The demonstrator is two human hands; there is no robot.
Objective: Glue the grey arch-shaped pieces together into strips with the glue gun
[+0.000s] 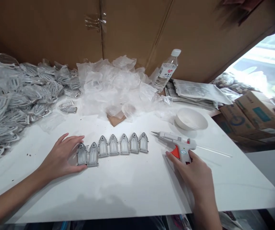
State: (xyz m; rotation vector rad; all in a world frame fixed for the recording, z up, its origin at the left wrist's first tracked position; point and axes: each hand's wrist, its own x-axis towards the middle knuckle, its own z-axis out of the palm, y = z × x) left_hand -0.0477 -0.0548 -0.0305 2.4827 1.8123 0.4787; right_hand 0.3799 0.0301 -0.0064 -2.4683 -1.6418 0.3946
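Observation:
A row of several grey arched window pieces (pixel 113 147) lies on the white board (pixel 128 188), running from left to right. My left hand (pixel 63 156) rests flat beside the leftmost piece, fingers apart and touching its edge. My right hand (pixel 196 172) grips the handle of a white glue gun (pixel 177 143) with an orange trigger. The gun's metal nozzle points left toward the row, and a clear glue stick juts out behind it.
A heap of bagged grey pieces (pixel 15 95) fills the left. Crumpled empty plastic bags (pixel 113 86) lie at the back, with a water bottle (pixel 167 70), a white bowl (pixel 191 118) and newspapers (pixel 195 92). Cardboard walls stand behind; cartons (pixel 252 118) sit at right.

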